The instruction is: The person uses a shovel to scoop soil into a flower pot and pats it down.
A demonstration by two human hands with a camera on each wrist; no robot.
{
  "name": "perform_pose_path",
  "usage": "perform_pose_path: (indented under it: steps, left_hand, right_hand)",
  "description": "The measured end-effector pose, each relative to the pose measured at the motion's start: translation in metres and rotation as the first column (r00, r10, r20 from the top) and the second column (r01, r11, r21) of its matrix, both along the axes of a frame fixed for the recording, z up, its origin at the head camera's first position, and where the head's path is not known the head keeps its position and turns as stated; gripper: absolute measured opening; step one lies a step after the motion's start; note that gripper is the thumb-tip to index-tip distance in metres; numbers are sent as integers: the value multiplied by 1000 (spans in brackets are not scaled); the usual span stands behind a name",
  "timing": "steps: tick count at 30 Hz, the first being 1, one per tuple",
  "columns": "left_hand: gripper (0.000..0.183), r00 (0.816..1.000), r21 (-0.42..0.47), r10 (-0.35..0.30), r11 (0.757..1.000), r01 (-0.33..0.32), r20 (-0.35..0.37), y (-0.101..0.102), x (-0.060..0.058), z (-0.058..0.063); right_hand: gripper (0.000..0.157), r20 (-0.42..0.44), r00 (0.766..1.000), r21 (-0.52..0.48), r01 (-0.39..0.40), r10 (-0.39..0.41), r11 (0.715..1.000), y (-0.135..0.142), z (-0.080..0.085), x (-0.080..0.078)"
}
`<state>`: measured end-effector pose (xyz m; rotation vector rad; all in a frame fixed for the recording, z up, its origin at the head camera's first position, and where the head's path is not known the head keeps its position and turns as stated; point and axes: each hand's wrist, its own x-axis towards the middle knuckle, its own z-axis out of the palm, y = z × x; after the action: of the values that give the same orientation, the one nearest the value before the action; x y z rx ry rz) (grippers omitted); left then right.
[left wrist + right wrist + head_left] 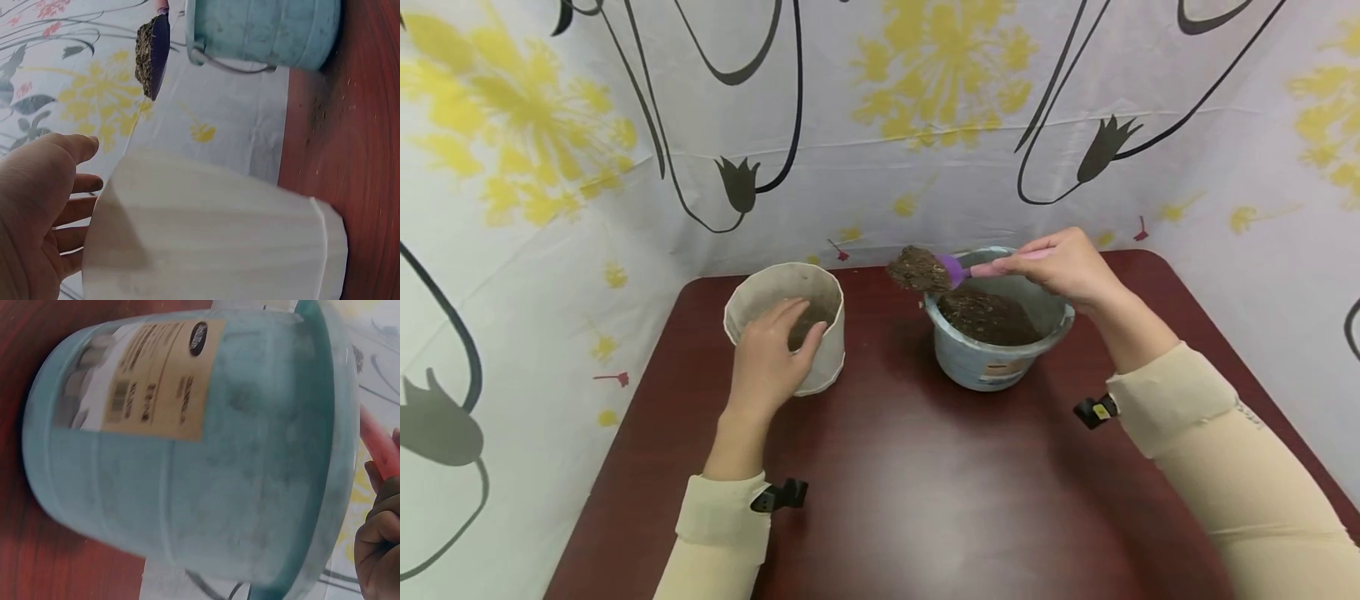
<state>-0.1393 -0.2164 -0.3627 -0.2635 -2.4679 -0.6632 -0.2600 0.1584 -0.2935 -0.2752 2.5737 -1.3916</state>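
My right hand [1067, 265] grips the pink handle of a small trowel [955, 272] with a purple blade. Dark soil [919, 269] is heaped on that blade, which hangs over the left rim of a light blue bucket [992, 367]. More soil [988, 317] lies inside the bucket. To the left, my left hand [771, 354] is over the near rim of a white pot [835, 358], fingers spread and relaxed, thumb apart. Some soil shows low inside the pot, partly hidden by the hand. In the left wrist view the loaded trowel [161, 50] is beyond the pot [206, 231].
Both containers stand toward the back of a dark red-brown table [910, 483]. Crumbs of soil [319, 119] are scattered on it near the bucket. A white patterned cloth [880, 125] hangs behind and along both sides. The bucket carries a paper label [169, 381] and a wire handle [231, 65].
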Motion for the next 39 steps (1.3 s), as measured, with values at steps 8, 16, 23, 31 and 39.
perform_pose_path:
  steps: [8,16,23,31,39]
  left_hand:
    - [38,996,-19,84,996,-84,14,-31,13,-3]
    - [39,991,4,130,991,-130,39,-52,24,-9]
    - [41,981,37,160,986,-165,107,-63,34,-14]
    - [42,979,83,165,981,-175,120,-67,36,-20]
    - [40,983,95,157,981,-167,99,-67,36,-23]
  right_hand:
    - [31,-21,1000,-31,-23,23,999,-29,-1,-6]
    - [37,0,996,-13,-94,94,995,-63,0,-7]
    - [32,3,995,-52,-99,99,994,-97,-2,-8]
    - [31,-62,992,2,-112,111,994,-140,-6,0]
    - [19,-719,578,357,-168,385,919,-171,-27,20]
